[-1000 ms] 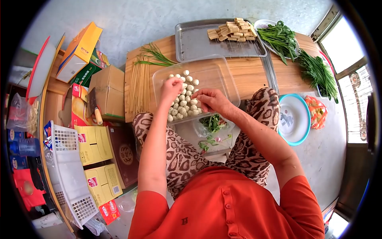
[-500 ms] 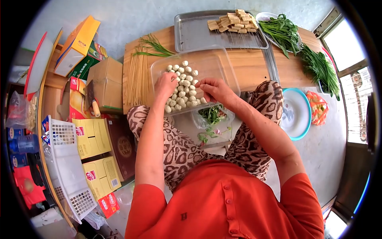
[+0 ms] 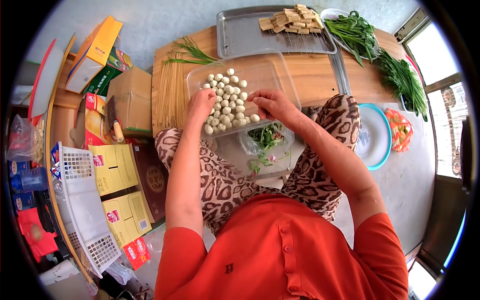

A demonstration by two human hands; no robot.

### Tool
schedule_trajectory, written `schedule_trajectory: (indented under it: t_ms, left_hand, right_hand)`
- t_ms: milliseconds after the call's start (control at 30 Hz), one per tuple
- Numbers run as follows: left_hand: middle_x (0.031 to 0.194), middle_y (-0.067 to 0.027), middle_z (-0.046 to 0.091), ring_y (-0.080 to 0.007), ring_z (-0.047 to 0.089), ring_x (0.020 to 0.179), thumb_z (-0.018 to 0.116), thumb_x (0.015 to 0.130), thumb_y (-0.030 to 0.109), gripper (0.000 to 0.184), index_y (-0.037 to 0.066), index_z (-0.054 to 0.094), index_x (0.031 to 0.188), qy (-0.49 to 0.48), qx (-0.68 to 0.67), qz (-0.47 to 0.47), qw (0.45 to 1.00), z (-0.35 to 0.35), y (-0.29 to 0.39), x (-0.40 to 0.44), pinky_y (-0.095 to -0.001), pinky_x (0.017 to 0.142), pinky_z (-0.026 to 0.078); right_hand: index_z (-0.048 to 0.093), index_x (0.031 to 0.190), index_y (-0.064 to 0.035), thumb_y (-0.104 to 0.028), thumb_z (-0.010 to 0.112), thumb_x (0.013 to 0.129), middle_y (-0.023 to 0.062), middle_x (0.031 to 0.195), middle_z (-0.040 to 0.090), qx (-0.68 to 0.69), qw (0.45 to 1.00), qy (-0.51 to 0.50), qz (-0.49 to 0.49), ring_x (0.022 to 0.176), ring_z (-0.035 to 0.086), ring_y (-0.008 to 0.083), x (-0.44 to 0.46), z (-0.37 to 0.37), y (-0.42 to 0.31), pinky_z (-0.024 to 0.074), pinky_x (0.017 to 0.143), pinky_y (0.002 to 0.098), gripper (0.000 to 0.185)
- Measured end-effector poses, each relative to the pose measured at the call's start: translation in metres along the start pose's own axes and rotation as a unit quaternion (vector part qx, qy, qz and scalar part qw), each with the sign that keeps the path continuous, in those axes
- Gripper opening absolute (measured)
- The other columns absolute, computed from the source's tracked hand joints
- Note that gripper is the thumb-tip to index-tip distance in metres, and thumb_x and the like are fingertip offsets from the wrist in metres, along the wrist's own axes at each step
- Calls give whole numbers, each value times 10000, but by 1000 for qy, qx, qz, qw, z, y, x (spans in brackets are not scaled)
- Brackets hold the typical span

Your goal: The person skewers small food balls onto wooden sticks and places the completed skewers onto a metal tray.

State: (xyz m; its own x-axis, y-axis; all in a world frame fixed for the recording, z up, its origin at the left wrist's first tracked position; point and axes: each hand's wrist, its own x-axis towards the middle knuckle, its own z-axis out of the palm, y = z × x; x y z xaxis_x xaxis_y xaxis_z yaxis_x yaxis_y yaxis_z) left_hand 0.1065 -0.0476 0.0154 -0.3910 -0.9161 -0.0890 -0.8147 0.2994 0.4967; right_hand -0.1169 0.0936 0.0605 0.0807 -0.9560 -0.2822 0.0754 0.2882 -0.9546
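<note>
Pale, speckled round balls [image 3: 226, 103], perhaps meatballs or fish balls, lie grouped in a clear plastic tray [image 3: 267, 72] over the table's near edge. My left hand [image 3: 201, 104] is closed at the left side of the tray, beside the balls. Its curled fingers hide whatever it may hold. My right hand [image 3: 274, 105] is over the tray's right part, thumb and forefinger pinched together just right of the balls. Anything in that pinch is too small to make out. Thin bamboo skewers [image 3: 170, 95] lie side by side left of the tray.
A metal tray [image 3: 245, 37] with stacked tan rolled pieces [image 3: 295, 20] stands behind. Thin metal skewers [image 3: 340, 75] lie right of it, near leafy greens [image 3: 352, 37] and long green stalks [image 3: 402, 82]. Boxes [image 3: 115, 170] crowd the left; a blue-rimmed basin [image 3: 372, 137] sits right.
My left hand has drawn left, away from the balls to the tray's side. My right hand stays near the balls' right side, its fingers slightly shifted. The whole view has shifted a little.
</note>
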Motion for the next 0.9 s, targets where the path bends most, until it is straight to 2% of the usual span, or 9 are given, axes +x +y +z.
schedule_trajectory:
  t_ms: [67,200,300,533,667,767,800,833,900]
  left_hand:
    - [812,-118,658,-280,626,739,632,759,169,128,69,653,836,-48,-88,60,993,9,-1,1,-357,656,476]
    - [778,-114,647,-282,623,743,671,713,160,149,56,647,817,-173,-61,87,979,23,5,-7,-356,668,483]
    - [723,-103,632,-213,598,659,703,686,105,179,15,629,821,-171,40,156,972,28,0,-14,-327,605,466]
    - [889,-112,598,-312,582,872,680,682,117,191,66,561,823,-139,121,155,971,24,17,-30,-404,734,463]
    - [884,-126,600,-313,586,827,668,681,89,224,79,576,885,-136,110,170,970,21,21,-27,-386,715,470]
    - [874,-109,615,-249,603,779,661,727,87,234,66,579,946,-129,-4,128,983,12,30,-9,-338,677,483]
    - [872,-74,599,-195,597,781,650,764,98,210,56,578,956,-129,-232,60,962,8,29,-5,-298,685,483]
    - [871,-38,583,-141,590,784,638,801,109,189,45,576,967,-121,-446,-12,887,4,27,-1,-257,693,482]
    - [910,-54,597,-150,595,791,600,860,107,151,25,570,984,-107,-516,-27,849,-3,26,2,-253,715,498]
  right_hand:
    - [611,1043,-30,-182,482,924,-1,562,537,-2,1000,0,3,469,435,45,0,-1,2,313,419,203,232]
    - [621,1025,-25,-170,486,919,0,558,542,-3,1000,5,5,457,435,43,-1,-2,2,317,417,203,225]
    - [627,1008,-24,-158,489,914,1,552,544,4,1000,6,7,450,443,43,-1,-3,2,322,415,204,215]
    - [628,991,-26,-149,489,909,3,541,545,0,1000,5,12,442,451,53,3,-5,7,329,414,209,203]
    - [625,995,-26,-156,490,910,1,545,545,-1,1000,-3,16,441,450,56,3,-3,7,331,416,208,205]
    - [622,1000,-28,-162,490,915,-4,543,538,4,1000,1,25,441,443,55,2,-2,6,329,418,207,206]
    - [622,1005,-29,-165,490,918,-7,540,532,1,1000,3,21,442,437,53,2,-1,6,327,418,207,208]
    - [621,1010,-30,-168,490,921,-9,538,526,-2,1000,5,17,442,430,52,1,0,5,325,418,207,210]
    - [620,1017,-32,-169,488,924,-11,536,522,-13,1000,-6,9,445,425,49,-1,1,2,323,418,208,212]
